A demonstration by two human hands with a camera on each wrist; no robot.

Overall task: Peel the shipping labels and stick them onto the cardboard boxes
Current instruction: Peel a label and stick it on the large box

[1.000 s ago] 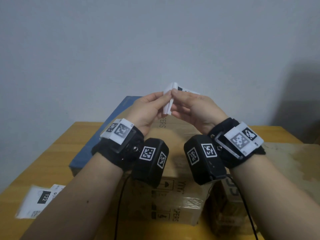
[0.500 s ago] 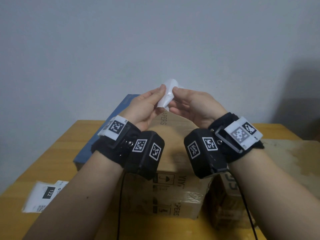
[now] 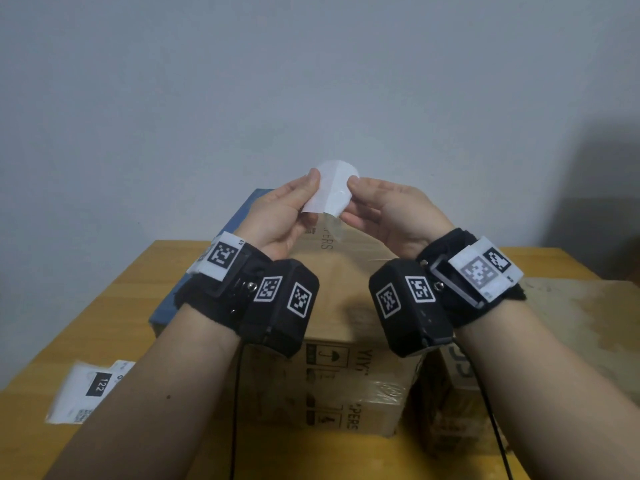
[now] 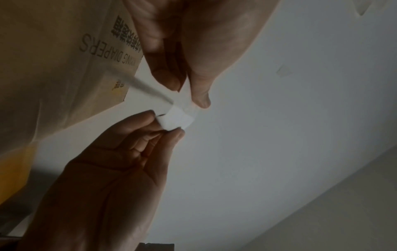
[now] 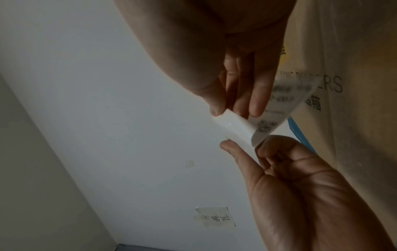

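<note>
Above the cardboard box point(image 3: 346, 292), my left hand point(image 3: 277, 216) and right hand point(image 3: 388, 216) each pinch the shipping label point(image 3: 329, 192), now spread wider than a second ago, its backing apparently separating, so sticking comes next.

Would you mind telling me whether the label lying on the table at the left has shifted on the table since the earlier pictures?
No. The spare label sits at the same spot near the table's left edge; only the camera has moved.

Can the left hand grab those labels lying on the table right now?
Probably not yet: the left hand pinches the shipping label together with the right hand. The path to the spare labels looks open.
</note>
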